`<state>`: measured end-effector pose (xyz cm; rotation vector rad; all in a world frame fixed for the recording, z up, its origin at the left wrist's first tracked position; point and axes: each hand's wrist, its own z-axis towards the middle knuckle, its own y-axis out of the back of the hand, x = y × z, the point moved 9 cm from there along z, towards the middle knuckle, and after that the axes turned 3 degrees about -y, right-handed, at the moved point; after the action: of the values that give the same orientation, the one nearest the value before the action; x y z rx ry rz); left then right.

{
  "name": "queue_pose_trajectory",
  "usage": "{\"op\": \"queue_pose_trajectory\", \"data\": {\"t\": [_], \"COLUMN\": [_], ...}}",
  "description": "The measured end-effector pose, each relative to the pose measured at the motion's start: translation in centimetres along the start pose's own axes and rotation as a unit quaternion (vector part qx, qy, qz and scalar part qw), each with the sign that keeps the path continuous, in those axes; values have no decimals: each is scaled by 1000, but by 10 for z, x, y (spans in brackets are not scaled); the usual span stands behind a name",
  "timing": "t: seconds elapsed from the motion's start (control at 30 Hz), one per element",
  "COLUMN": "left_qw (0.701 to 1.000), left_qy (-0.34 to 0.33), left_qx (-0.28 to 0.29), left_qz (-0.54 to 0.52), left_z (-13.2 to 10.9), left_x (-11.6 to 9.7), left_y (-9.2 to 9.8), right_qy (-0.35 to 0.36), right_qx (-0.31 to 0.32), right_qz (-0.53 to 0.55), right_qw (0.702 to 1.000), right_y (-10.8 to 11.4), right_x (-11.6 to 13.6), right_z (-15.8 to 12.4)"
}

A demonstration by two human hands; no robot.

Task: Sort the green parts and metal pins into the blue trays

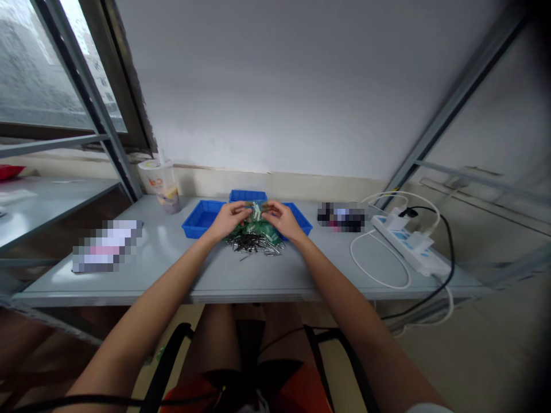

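Between both hands, above the desk, is a small see-through plastic bag (257, 211) with pale little pieces showing in it. My left hand (232, 219) pinches its left side. On its right side, the fingers of my right hand (280, 219) are closed in the same way. Just below the hands lies a heap of thin metal pieces (256, 244), perhaps screws or pins, too small to name surely. Green plastic packets (269, 230) rest at the back of that heap, partly hidden by the hands.
A blue tray (189, 230) stands left of the hands, another blue tray (305, 225) right, and a third blue tray (247, 195) behind. The grey desk (163, 284) also carries a drink cup (159, 183), two blurred-out items and a white power strip (408, 246) with loose cables.
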<state>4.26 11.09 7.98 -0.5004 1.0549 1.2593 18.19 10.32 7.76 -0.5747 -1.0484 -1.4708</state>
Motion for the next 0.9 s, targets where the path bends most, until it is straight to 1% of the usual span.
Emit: {"op": "queue_pose_trajectory", "data": {"t": [0.13, 0.33, 0.57, 0.8, 0.9], "left_qw": [1000, 1000, 1000, 999, 1000], "left_qy": [-2, 13, 18, 31, 24], "left_qx": [-7, -11, -17, -19, -18], "left_qz": [0, -6, -2, 1, 7], "left_z": [0, -1, -1, 0, 1], "left_x": [-1, -3, -2, 5, 6], "left_y": [2, 1, 2, 4, 5], "right_qy": [-21, -26, -22, -14, -13], "right_qx": [-2, -12, -28, -39, -37], "right_qz": [5, 6, -1, -7, -11], "right_qw": [1000, 1000, 999, 999, 999], "right_y": [0, 1, 4, 6, 6], "right_x": [4, 2, -3, -1, -2], "right_z": [-2, -1, 0, 0, 1]}}
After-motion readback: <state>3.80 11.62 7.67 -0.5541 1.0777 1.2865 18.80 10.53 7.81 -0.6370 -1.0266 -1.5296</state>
